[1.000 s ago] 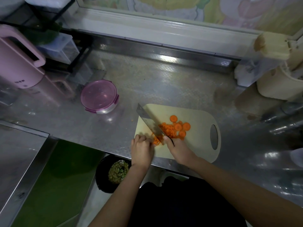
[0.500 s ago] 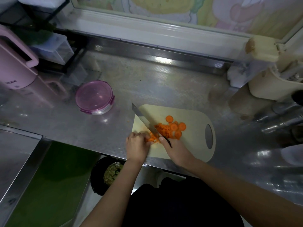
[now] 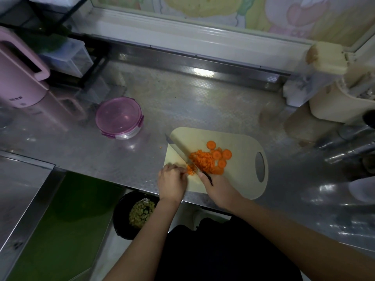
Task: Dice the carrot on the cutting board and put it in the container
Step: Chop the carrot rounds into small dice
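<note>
A cream cutting board (image 3: 241, 142) lies on the steel counter. On it sit a heap of diced carrot (image 3: 203, 162) and several round carrot slices (image 3: 222, 154). My right hand (image 3: 220, 188) grips the black handle of a knife (image 3: 178, 149), whose blade runs diagonally up-left across the board. My left hand (image 3: 172, 182) has its fingers curled onto a small clump of carrot pieces (image 3: 191, 170) right beside the blade. A round container with a pink lid (image 3: 118, 118) stands closed to the left of the board.
A pink kettle (image 3: 19, 78) stands at far left, with a clear box (image 3: 67, 57) behind it. Cream utensil holders (image 3: 341, 100) are at the back right. Below the counter edge is a black bin (image 3: 134, 216) with scraps.
The view has shifted slightly. Both hands stay at the board's near left corner, the knife working through the small carrot clump; the diced heap looks a bit larger.
</note>
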